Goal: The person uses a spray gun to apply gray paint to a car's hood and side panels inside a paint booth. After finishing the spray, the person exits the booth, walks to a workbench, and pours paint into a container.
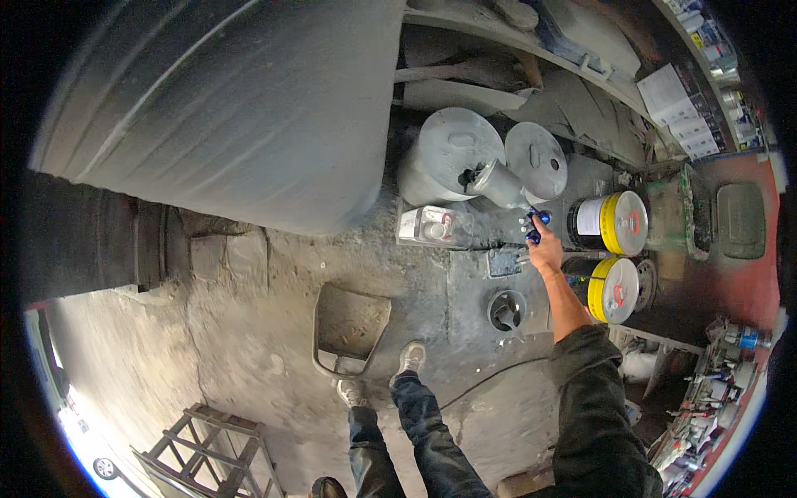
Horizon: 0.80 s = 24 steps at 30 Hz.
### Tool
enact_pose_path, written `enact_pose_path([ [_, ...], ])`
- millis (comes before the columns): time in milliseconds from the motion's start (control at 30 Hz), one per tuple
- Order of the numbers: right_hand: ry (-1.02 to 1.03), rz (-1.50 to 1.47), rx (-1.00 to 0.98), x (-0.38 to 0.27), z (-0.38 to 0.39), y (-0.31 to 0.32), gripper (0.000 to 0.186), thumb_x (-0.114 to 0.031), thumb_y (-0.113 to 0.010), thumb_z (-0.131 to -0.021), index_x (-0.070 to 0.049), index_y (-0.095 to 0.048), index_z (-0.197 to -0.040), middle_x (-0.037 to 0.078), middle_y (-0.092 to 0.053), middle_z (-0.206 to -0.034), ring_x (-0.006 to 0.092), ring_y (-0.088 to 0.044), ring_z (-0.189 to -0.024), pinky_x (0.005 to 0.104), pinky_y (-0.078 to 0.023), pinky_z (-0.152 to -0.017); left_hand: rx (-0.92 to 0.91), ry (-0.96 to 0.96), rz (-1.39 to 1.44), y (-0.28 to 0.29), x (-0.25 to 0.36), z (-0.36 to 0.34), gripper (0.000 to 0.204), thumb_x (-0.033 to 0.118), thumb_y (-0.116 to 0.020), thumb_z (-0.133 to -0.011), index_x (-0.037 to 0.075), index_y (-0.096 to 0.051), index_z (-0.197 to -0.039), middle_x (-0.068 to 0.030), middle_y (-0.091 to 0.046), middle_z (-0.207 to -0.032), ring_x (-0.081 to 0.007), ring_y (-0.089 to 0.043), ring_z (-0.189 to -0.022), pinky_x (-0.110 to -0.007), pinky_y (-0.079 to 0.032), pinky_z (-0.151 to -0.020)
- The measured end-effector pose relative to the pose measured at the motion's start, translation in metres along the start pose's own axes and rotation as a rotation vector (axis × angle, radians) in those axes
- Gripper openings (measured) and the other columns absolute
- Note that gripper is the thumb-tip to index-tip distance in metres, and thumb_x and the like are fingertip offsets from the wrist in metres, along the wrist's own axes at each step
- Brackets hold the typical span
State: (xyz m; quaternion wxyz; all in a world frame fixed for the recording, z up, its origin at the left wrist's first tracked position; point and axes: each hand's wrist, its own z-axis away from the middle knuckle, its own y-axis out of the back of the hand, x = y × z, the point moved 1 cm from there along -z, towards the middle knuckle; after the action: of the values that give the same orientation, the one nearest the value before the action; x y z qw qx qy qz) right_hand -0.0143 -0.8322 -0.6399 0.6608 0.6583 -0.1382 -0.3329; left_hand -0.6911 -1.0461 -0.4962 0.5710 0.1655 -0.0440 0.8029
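My right arm, in a dark sleeve, reaches forward to the right of the middle. My right hand (545, 251) is closed round the handle of a spray gun (537, 222) with blue parts. A large grey cup (501, 184) is joined to the gun and tilts up to the left, over the gap between two grey drums. The bigger drum (459, 141) is just beyond the cup, and the smaller drum (536, 158) stands to its right. My left hand is out of view.
Black-and-yellow pails (627, 222) stand right of my hand. A rectangular can (427, 224) sits before the drums. An open bucket (506, 310), a dustpan-like scoop (353, 319) and a dark hose (490, 381) are on the floor. Left are a metal frame (220, 452) and a large grey panel (274, 108).
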Motion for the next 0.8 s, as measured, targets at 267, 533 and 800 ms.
enact_pose_path([
  [267, 0.145, 0.445, -0.044, -0.031, -0.033, 0.049, 0.073, -0.017, -0.071, -0.081, -0.033, -0.045, -0.147, 0.016, -0.071, -0.101, 0.0372, -0.069, -0.09, 0.0485, -0.056, -0.08, 0.02, 0.023, 0.083, 0.005, -0.029, 0.009, 0.051, 0.038, -0.047, -0.1, 0.003, -0.049, -0.137, -0.0129, -0.058, -0.132, -0.0318, -0.059, -0.12, -0.048, -0.052, -0.099],
  [533, 0.397, 0.771, 0.075, -0.094, -0.053, 0.094, 0.06, -0.012, -0.063, -0.085, -0.026, -0.053, -0.142, 0.013, -0.07, -0.091, 0.0305, -0.071, -0.08, 0.0421, -0.058, -0.07, 0.027, 0.027, 0.169, 0.017, -0.055, 0.019, 0.051, 0.039, -0.047, -0.1, 0.004, -0.05, -0.136, -0.0126, -0.059, -0.132, -0.0315, -0.059, -0.12, -0.048, -0.052, -0.099],
  [800, 0.527, 0.95, 0.159, -0.115, -0.066, 0.1, 0.051, -0.015, -0.057, -0.09, -0.027, -0.056, -0.139, 0.009, -0.068, -0.093, 0.0249, -0.07, -0.086, 0.0394, -0.057, -0.069, 0.037, 0.045, 0.222, 0.017, -0.07, 0.018, 0.051, 0.039, -0.047, -0.1, 0.004, -0.05, -0.136, -0.0123, -0.059, -0.132, -0.0313, -0.059, -0.12, -0.047, -0.052, -0.098],
])
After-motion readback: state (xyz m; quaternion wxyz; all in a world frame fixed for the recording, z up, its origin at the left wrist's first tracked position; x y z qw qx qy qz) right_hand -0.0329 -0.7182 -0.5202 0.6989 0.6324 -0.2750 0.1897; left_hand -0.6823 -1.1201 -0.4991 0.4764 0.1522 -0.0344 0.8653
